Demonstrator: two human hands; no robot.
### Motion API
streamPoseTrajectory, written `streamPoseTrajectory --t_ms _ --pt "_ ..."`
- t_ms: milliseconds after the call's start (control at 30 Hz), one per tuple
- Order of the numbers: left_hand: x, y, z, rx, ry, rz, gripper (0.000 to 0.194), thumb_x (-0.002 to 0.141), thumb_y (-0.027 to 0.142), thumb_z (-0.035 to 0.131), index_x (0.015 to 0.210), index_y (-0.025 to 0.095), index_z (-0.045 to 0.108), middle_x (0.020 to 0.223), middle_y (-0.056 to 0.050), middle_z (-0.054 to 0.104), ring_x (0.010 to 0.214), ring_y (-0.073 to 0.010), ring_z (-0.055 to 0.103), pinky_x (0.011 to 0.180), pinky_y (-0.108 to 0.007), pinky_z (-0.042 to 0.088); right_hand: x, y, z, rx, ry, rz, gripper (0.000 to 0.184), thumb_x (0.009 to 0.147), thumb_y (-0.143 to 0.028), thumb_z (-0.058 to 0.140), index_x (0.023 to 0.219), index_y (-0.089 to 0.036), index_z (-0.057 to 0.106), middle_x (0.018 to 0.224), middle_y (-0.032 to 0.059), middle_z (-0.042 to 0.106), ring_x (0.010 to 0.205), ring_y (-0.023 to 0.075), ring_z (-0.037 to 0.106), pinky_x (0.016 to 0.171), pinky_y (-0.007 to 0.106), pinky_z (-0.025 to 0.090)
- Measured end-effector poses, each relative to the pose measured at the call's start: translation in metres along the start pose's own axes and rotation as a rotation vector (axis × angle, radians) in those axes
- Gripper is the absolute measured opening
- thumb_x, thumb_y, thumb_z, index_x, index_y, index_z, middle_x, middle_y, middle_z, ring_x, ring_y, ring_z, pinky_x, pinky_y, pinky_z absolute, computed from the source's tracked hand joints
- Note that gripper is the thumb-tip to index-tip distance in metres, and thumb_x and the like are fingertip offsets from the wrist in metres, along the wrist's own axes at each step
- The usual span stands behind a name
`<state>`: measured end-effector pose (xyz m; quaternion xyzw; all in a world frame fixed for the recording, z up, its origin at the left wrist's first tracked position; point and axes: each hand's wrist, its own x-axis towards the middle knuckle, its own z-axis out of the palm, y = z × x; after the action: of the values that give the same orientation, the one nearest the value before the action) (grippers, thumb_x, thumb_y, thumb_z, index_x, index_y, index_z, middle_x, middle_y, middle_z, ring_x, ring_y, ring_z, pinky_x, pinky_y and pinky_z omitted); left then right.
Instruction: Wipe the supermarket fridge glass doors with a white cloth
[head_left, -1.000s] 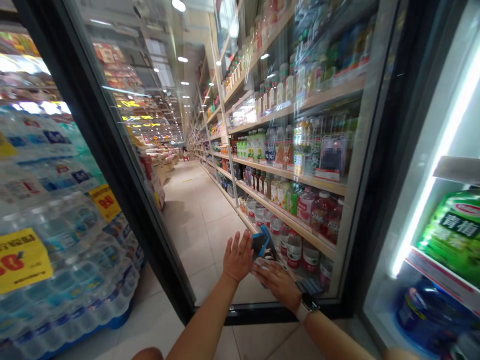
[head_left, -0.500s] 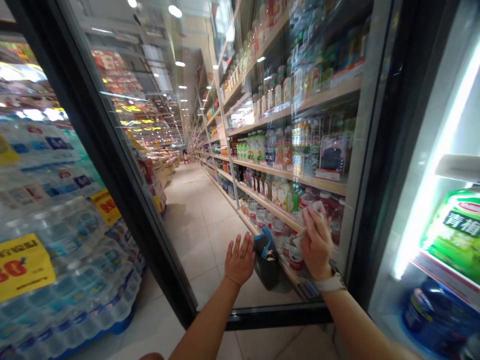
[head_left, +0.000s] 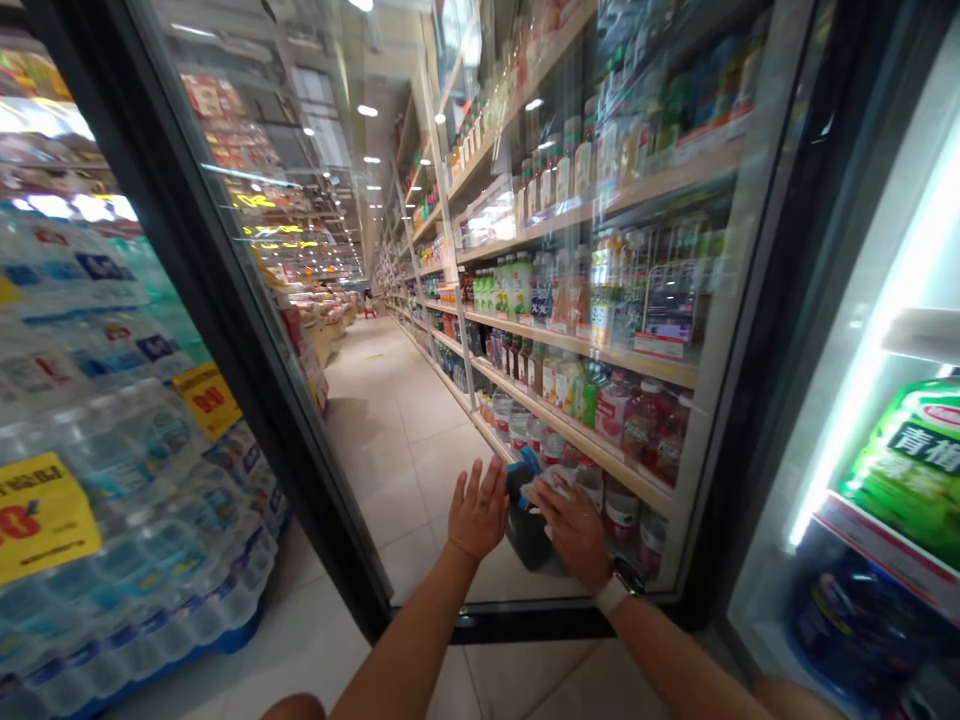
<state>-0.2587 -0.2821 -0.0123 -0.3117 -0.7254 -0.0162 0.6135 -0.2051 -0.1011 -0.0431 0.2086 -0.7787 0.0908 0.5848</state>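
1. Black-framed clear glass door (head_left: 405, 410) fills the centre; clock directions run from the pane's middle.
2. Left hand (head_left: 478, 511) at 6 o'clock: palm laid on the glass, fingers straight and slightly spread, nothing held.
3. Right hand (head_left: 574, 528) at 5 o'clock: fingers fairly close together over a crumpled white cloth (head_left: 556, 475), holding it against the pane. Grip under the palm hidden; can't tell if any cloth is pinched.
4. White-banded dark wristwatch (head_left: 618, 590) on the right wrist.
5. Dark grey bucket (head_left: 529, 545) with a blue item at its top shows in the pane, between the two hands; right hand partly covers it.
6. Pale wooden shelves (head_left: 652, 367) of bottled drinks show in the pane, 1 to 5 o'clock.
7. Outside the frame: clear plastic-wrapped water bottles (head_left: 142, 530) at 8, green-labelled drink container (head_left: 911, 455) at 4.
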Motion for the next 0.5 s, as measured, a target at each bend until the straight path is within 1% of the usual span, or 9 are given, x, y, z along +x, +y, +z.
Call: streamPoseTrajectory --t_ms 67,133,233,300,367,433,500 --pt "0.0 0.0 0.0 0.002 -0.004 -0.001 0.062 0.089 0.024 0.049 0.147 0.014 0.028 0.145 -0.01 0.041 0.143 -0.0208 0.022 0.12 -0.039 0.015 -0.018 -0.004 0.004 0.027 -0.068 -0.089 0.047 0.092 -0.004 0.037 0.131 -0.025 0.055 0.123 -0.0002 0.066 0.127 0.0126 0.05 0.116 0.034 0.031" --pt "-0.001 0.001 0.0 0.002 0.005 0.0 0.062 0.089 0.024 0.049 0.146 0.013 0.028 0.145 -0.01 0.041 0.143 -0.0205 0.021 0.12 -0.039 0.015 -0.032 -0.006 0.006 0.066 -0.135 -0.185 0.046 0.093 -0.004 0.038 0.13 -0.024 0.056 0.125 0.0 0.064 0.127 0.0118 0.05 0.114 0.032 0.034" --pt "-0.001 0.003 0.0 0.009 0.012 0.002 0.061 0.089 0.024 0.048 0.146 0.013 0.029 0.145 -0.01 0.041 0.143 -0.0209 0.021 0.12 -0.039 0.016 -0.038 -0.005 0.004 0.1 -0.205 -0.294 0.043 0.094 -0.005 0.038 0.129 -0.022 0.057 0.128 0.0008 0.063 0.126 0.0118 0.051 0.109 0.029 0.04" --pt "-0.002 0.003 -0.001 0.016 0.007 0.001 0.061 0.089 0.024 0.048 0.146 0.013 0.03 0.145 -0.009 0.041 0.143 -0.0212 0.022 0.119 -0.039 0.016 -0.03 -0.001 0.0 0.106 -0.21 -0.34 0.04 0.097 -0.008 0.036 0.126 -0.023 0.058 0.127 0.0003 0.063 0.124 0.0114 0.052 0.106 0.028 0.043" --pt "-0.002 0.003 -0.001 0.026 -0.004 0.002 0.06 0.088 0.024 0.048 0.146 0.014 0.031 0.145 -0.01 0.041 0.142 -0.0215 0.023 0.119 -0.039 0.017 -0.017 0.004 -0.005 0.09 -0.204 -0.356 0.039 0.098 -0.011 0.034 0.125 -0.024 0.059 0.126 0.0 0.064 0.124 0.0114 0.052 0.105 0.029 0.044" --pt "-0.002 0.003 -0.002 0.035 -0.011 0.005 0.06 0.088 0.024 0.048 0.145 0.014 0.032 0.145 -0.01 0.041 0.142 -0.0213 0.023 0.119 -0.039 0.016 -0.002 0.009 -0.012 0.055 -0.188 -0.338 0.039 0.098 -0.011 0.034 0.125 -0.025 0.059 0.126 0.0004 0.064 0.126 0.0121 0.051 0.106 0.03 0.044" --pt "-0.002 0.003 -0.002 0.036 -0.013 0.006 0.06 0.088 0.024 0.048 0.145 0.014 0.032 0.145 -0.01 0.04 0.143 -0.0211 0.023 0.119 -0.039 0.016 0.013 0.013 -0.018 0.013 -0.162 -0.274 0.04 0.097 -0.01 0.036 0.126 -0.026 0.058 0.126 0.0005 0.064 0.128 0.0137 0.05 0.109 0.033 0.041"
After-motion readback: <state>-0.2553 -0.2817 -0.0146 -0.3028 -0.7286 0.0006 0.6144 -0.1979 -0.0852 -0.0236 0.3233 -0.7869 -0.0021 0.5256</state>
